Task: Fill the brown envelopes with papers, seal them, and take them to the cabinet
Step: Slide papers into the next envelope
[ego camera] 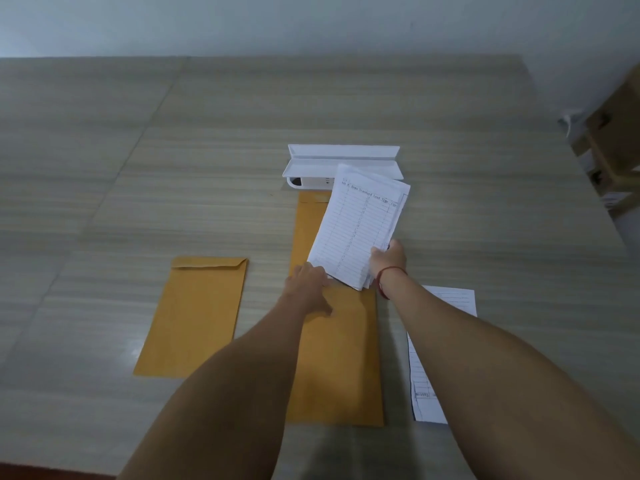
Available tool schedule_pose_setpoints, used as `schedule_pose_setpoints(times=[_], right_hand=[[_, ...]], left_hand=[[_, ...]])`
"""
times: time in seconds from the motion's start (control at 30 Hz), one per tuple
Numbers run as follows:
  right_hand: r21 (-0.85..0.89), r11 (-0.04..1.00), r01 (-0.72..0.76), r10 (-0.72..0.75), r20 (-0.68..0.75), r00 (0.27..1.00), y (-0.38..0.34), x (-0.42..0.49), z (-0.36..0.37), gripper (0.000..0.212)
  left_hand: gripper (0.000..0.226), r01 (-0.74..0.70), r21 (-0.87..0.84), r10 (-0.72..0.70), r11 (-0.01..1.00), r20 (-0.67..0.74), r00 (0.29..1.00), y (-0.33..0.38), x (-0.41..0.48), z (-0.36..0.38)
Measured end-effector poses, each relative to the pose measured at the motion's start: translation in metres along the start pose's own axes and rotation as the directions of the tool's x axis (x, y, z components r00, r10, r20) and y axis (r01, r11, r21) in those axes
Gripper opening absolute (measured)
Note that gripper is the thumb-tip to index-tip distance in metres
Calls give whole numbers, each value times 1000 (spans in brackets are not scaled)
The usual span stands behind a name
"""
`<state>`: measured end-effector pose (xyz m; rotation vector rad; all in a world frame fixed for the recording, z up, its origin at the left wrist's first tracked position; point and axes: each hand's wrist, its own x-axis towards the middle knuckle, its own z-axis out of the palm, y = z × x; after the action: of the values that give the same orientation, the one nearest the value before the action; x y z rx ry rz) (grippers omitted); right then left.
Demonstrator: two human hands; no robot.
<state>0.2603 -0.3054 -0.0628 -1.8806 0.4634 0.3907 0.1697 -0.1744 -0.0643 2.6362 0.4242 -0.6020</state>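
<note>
Two brown envelopes lie on the counter (104, 168): the open envelope (332, 358) at centre, its flap reaching a white tray (343, 161), and a closed envelope (197, 313) well apart to its left. The right hand (388, 259) has its fingers clamped on a sheaf of papers (360, 223), tilted above the mouth. The left hand (306, 282) rests at that mouth, fingers hidden, so I cannot tell their grip. Filling looks to be the step; next the sheaf's lower edge must slip inside. Spare sheets (446, 306) lie right; open counter all around.
</note>
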Motion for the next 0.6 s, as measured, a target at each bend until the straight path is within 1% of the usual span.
schedule_pose_setpoints(times=[0.1, 0.17, 0.23, 0.4, 0.5, 0.6], right_hand=[[15, 1000, 9, -9, 11, 1000, -1, 0, -1, 28], [42, 999, 14, -15, 39, 999, -1, 1, -1, 31], [41, 999, 18, -21, 76, 997, 0, 0, 0, 33], [-18, 999, 38, -34, 172, 985, 7, -1, -2, 32], [-92, 992, 82, -60, 218, 974, 9, -1, -5, 30], [-204, 966, 158, -102, 258, 961, 6, -4, -9, 33]], left_hand=[[65, -4, 52, 1, 999, 59, 998, 6, 3, -5], [59, -15, 12, 14, 1000, 81, 997, 6, 4, -5], [55, -35, -67, 41, 997, 79, 996, 3, 6, -2], [47, -74, -197, 85, 978, 45, 995, -4, 7, 1], [31, -54, -251, 52, 966, -15, 999, -8, 12, 2], [16, -31, -270, 14, 962, -66, 998, -9, 16, 1]])
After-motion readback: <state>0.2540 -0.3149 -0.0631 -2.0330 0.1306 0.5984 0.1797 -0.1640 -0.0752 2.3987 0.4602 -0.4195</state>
